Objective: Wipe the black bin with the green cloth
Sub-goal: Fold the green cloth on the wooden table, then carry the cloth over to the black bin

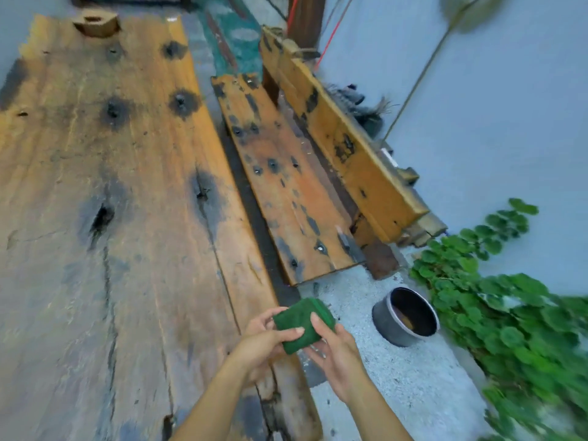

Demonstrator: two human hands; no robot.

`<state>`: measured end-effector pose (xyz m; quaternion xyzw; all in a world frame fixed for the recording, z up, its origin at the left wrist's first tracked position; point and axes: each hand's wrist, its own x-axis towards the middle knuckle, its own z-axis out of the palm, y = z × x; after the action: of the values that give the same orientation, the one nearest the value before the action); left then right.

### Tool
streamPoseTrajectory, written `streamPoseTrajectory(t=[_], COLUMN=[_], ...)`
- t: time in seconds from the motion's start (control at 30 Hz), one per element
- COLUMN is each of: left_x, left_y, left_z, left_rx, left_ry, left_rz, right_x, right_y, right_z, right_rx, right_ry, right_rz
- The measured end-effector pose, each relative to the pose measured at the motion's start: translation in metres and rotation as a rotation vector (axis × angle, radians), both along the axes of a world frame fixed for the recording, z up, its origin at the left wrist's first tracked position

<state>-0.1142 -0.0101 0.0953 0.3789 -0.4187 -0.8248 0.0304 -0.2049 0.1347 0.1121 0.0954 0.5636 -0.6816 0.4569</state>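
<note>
A folded green cloth [300, 323] is held between both hands above the right edge of the wooden table. My left hand [265, 342] grips its left side with the thumb on top. My right hand [334, 351] grips its right side with the thumb pressed on the upper face. The black bin [386, 316], round and open-topped with a brown patch inside, stands on the speckled floor to the right of my hands, untouched.
A large worn wooden table [111, 218] fills the left. A wooden bench [286, 192] with a backrest stands behind the bin. Green leafy plants [509, 313] crowd the bin's right side. A long broom handle [426, 68] leans on the grey wall.
</note>
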Motion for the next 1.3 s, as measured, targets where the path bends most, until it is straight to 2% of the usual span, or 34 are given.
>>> streamPoseTrajectory(t=[0.13, 0.3, 0.43, 0.67, 0.9, 1.17, 1.3], left_x=[-0.049, -0.107, -0.147, -0.201, -0.238, -0.295, -0.327], left_y=[0.051, 0.125, 0.187, 0.271, 0.301, 0.308, 0.311], left_z=[0.03, 0.054, 0.064, 0.063, 0.025, -0.041, -0.095], left_rx=[-0.086, -0.062, -0.022, -0.028, -0.13, -0.178, -0.204], left_ry=[0.067, 0.119, 0.166, 0.185, 0.085, 0.011, -0.012], left_rz=[-0.27, -0.321, -0.404, -0.582, -0.651, -0.773, -0.805], right_x=[-0.029, -0.066, -0.094, -0.12, -0.136, -0.169, -0.195], right_y=[0.074, 0.159, 0.228, 0.314, 0.335, 0.351, 0.355], right_z=[0.021, 0.034, 0.036, 0.022, -0.007, -0.071, -0.122], right_rx=[-0.093, -0.191, -0.17, -0.296, -0.405, -0.257, -0.209], right_ry=[-0.08, -0.104, -0.141, -0.24, -0.177, -0.213, -0.252], right_rz=[-0.056, -0.078, -0.056, -0.299, -0.441, -0.549, -0.585])
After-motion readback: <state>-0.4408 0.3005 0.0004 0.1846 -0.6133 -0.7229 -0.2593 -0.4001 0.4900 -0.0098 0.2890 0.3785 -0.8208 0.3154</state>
